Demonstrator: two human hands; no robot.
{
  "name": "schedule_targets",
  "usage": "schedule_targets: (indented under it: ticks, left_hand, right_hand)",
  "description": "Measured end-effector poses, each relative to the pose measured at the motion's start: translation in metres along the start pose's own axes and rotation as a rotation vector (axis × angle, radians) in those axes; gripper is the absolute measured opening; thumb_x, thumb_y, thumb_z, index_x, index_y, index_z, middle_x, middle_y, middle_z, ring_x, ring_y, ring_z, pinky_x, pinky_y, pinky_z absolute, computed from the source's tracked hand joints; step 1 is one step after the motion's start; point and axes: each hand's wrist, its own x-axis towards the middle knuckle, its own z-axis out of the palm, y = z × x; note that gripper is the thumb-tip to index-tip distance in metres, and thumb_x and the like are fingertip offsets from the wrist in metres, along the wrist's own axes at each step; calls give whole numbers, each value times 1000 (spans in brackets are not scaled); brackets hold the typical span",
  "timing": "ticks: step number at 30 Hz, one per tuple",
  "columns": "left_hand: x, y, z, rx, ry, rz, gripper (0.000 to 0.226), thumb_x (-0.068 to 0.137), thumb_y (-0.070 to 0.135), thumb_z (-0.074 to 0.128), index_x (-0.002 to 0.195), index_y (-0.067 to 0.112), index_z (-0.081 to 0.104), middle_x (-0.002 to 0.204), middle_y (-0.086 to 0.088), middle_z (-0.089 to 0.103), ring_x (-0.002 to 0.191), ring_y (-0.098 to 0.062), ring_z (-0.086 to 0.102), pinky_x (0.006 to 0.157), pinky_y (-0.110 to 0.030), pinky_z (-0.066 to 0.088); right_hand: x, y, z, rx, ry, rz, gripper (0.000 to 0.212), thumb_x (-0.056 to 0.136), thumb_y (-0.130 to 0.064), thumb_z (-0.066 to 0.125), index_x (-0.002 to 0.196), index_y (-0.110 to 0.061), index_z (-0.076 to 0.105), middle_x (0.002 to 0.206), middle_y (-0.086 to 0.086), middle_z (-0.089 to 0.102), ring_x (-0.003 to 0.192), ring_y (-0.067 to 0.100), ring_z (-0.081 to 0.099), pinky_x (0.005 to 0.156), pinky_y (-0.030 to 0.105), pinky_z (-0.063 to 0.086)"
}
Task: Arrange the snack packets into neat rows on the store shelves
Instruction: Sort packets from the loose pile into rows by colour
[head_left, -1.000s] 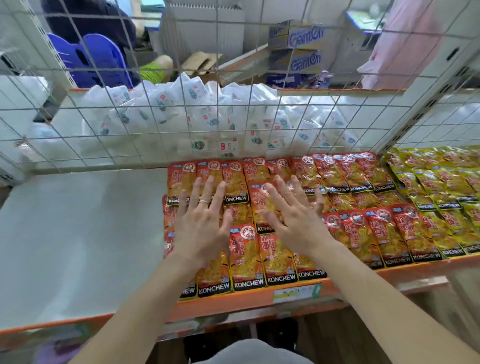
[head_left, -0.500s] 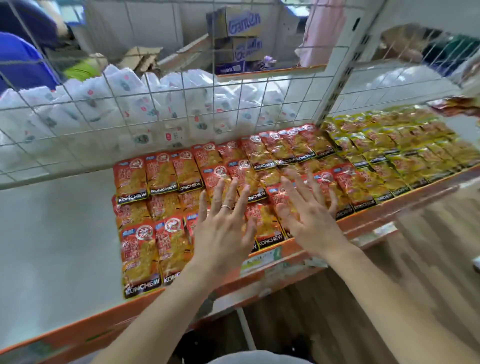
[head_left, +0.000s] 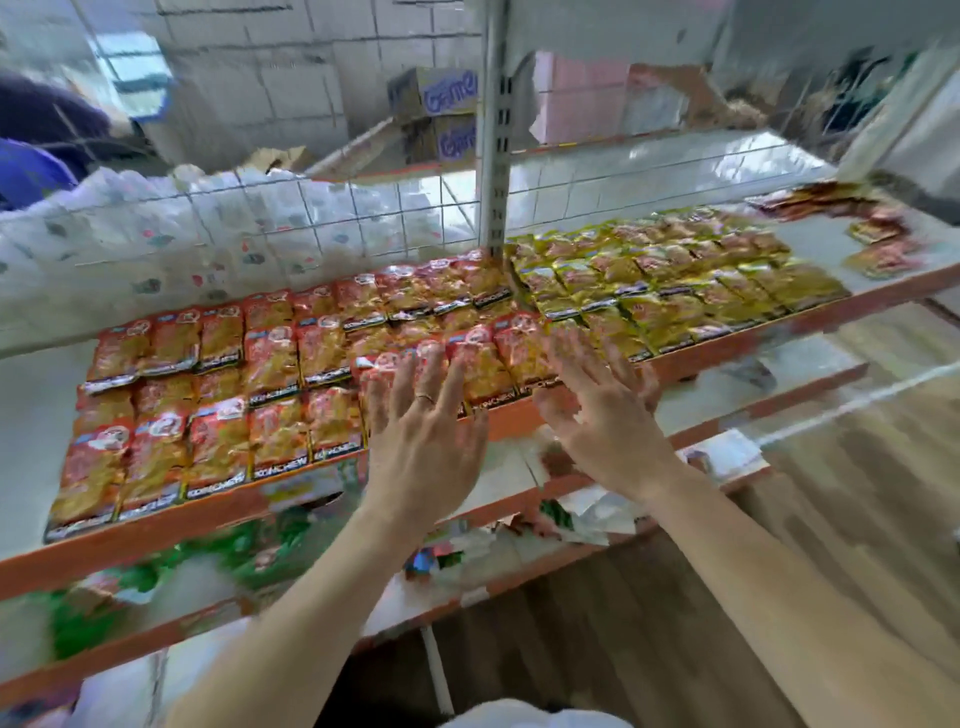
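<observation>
Both hands are spread flat with fingers apart, gripping nothing. The left hand (head_left: 423, 441) sits near the middle of the view, its fingertips over the front row of red snack packets (head_left: 291, 364); a ring (head_left: 426, 399) shows on one finger. The right hand (head_left: 605, 415), at about 3 o'clock from the left, reaches over the orange shelf edge (head_left: 727, 358) where red packets meet the yellow packets (head_left: 660, 280). The red packets lie in rows at 10 o'clock from the hands, the yellow at 1 o'clock. A few loose packets (head_left: 878, 244) lie at 2 o'clock, blurred. Whether the palms touch the packets is unclear.
</observation>
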Motion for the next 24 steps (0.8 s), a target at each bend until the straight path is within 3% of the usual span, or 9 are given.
schedule_targets:
  ticks: [4, 9, 15, 24]
  left_hand:
    - [-5, 45, 3, -31, 39, 15, 70, 96, 59, 20, 158, 28, 26, 167, 4, 16, 155, -22, 7, 123, -49, -9]
    - [-10, 77, 8, -55, 41, 41, 63, 96, 58, 27, 149, 28, 44, 158, 3, 38, 149, -21, 25, 124, -54, -1]
    - [1, 90, 19, -38, 22, 55, 60, 98, 57, 33, 152, 32, 35, 163, 5, 29, 150, -21, 20, 122, -46, -8]
    - [51, 111, 46, -139, -24, 81, 66, 94, 61, 23, 153, 32, 33, 163, 4, 26, 151, -21, 15, 124, -54, 1]
  right_hand:
    - [-21, 36, -21, 19, 25, -5, 76, 85, -76, 15, 154, -47, 17, 165, -20, -3, 150, 3, -17, 118, 53, -11]
    - [-36, 64, -32, 47, 73, -21, 66, 91, -69, 29, 153, -51, 15, 166, -15, 3, 153, 10, -7, 119, 53, -5]
    - [-35, 81, -29, 62, 91, -7, 74, 87, -74, 21, 155, -45, 20, 166, -14, 6, 154, 11, -4, 119, 55, -1]
    - [-5, 116, -41, 8, 65, 101, 70, 89, -71, 28, 154, -45, 24, 166, -14, 5, 153, 11, -5, 118, 54, -2]
